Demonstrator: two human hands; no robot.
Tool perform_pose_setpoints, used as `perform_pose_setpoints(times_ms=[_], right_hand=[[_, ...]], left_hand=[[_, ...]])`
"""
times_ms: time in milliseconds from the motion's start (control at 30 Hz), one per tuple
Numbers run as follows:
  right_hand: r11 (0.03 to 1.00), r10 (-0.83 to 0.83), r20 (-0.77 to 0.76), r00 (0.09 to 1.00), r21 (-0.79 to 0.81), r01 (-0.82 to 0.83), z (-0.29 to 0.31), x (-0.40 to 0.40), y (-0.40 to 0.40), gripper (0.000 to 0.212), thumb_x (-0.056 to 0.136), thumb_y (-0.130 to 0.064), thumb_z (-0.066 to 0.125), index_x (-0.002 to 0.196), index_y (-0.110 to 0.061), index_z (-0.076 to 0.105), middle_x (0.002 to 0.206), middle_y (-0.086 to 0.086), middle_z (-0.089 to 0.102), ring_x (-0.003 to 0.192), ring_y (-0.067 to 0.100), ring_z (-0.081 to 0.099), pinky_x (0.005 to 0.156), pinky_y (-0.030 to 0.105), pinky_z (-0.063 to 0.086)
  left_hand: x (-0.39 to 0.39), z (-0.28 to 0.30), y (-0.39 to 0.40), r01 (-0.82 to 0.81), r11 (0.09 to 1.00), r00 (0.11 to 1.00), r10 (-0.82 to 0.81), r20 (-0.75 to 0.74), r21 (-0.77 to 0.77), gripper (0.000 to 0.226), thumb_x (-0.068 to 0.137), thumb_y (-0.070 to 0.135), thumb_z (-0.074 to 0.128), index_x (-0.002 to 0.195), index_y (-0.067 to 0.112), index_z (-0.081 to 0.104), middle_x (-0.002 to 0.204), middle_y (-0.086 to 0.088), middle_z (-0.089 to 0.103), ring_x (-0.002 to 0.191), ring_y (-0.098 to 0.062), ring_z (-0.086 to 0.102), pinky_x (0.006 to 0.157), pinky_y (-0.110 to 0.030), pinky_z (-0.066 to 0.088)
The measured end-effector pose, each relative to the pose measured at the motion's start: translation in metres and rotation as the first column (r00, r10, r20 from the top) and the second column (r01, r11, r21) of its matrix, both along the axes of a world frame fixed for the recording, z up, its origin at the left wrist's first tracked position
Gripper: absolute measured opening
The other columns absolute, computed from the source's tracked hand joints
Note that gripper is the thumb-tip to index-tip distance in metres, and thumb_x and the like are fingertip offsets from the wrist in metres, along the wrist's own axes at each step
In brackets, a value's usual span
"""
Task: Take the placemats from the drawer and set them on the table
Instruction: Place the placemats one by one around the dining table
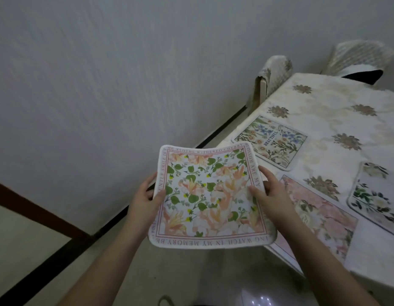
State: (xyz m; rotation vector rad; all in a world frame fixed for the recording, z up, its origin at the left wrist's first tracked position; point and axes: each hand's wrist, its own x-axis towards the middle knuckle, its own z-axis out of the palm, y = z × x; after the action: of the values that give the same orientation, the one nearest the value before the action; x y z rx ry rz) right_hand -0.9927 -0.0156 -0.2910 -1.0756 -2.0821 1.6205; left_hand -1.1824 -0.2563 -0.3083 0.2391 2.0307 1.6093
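Both hands are up in front holding a floral placemat (210, 195) off the table's near corner. The left hand (145, 199) grips its left edge, thumb on top, and the right hand (269, 193) pinches the right edge. Past that, on the table (324, 100), lie a pink placemat (317, 215), a white-flower one (377, 195) and, farther back, a "BEAUTIFUL" one (272, 142). Covered chairs (275, 71) stand behind.

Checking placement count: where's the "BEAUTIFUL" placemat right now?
Head view, right of centre: the BEAUTIFUL placemat lies flat on the tablecloth near the table's wall-side edge, just beyond the orange-flowered placemat held in both hands.
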Motion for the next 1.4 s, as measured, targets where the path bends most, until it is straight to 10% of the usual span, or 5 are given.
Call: perform_pose_setpoints(times_ms=[333,633,1067,1400], right_hand=[[0.996,0.060,-0.049,0.997,0.063,-0.057,-0.007,-0.114,-0.102,0.055,0.096,-0.015,0.057,0.142,-0.036,0.037,0.109,-0.008,0.070,0.086,0.005,0.072,0.060,0.017,0.056],[0.995,0.103,-0.111,0.988,0.012,-0.102,-0.011,-0.170,-0.127,0.048,0.095,-0.014,0.059,0.130,-0.043,0.045,0.113,-0.003,0.071,0.094,0.016,0.072,0.075,0.044,0.061],[0.998,0.064,-0.092,0.994,0.017,-0.063,-0.029,-0.222,-0.049,0.046,0.095,-0.012,0.058,0.126,-0.044,0.045,0.108,-0.010,0.070,0.086,0.006,0.072,0.062,0.021,0.058],[0.999,0.048,-0.052,0.997,-0.017,-0.049,-0.022,-0.276,0.044,0.053,0.095,-0.017,0.060,0.140,-0.038,0.042,0.103,-0.007,0.072,0.080,0.013,0.074,0.068,0.043,0.062]], left_hand=[[-0.103,0.010,-0.104,-0.019,1.000,1.000,0.019,-0.003,0.000,0.057,0.096,0.016,0.064,0.144,0.036,0.041,0.095,-0.003,0.078,0.079,-0.027,0.076,0.069,-0.053,0.061],[-0.154,0.005,-0.146,-0.104,0.995,0.995,0.104,0.006,0.009,0.054,0.097,0.015,0.062,0.141,0.042,0.043,0.096,-0.003,0.078,0.080,-0.027,0.076,0.072,-0.054,0.061],[-0.207,0.010,-0.063,-0.091,0.995,0.996,0.090,-0.026,-0.037,0.053,0.098,0.013,0.060,0.141,0.039,0.044,0.093,-0.003,0.078,0.077,-0.027,0.077,0.065,-0.048,0.062],[-0.254,0.028,0.025,-0.122,0.992,0.992,0.122,-0.023,-0.037,0.058,0.098,0.012,0.061,0.144,0.040,0.042,0.092,-0.002,0.078,0.078,-0.027,0.077,0.069,-0.050,0.062]])
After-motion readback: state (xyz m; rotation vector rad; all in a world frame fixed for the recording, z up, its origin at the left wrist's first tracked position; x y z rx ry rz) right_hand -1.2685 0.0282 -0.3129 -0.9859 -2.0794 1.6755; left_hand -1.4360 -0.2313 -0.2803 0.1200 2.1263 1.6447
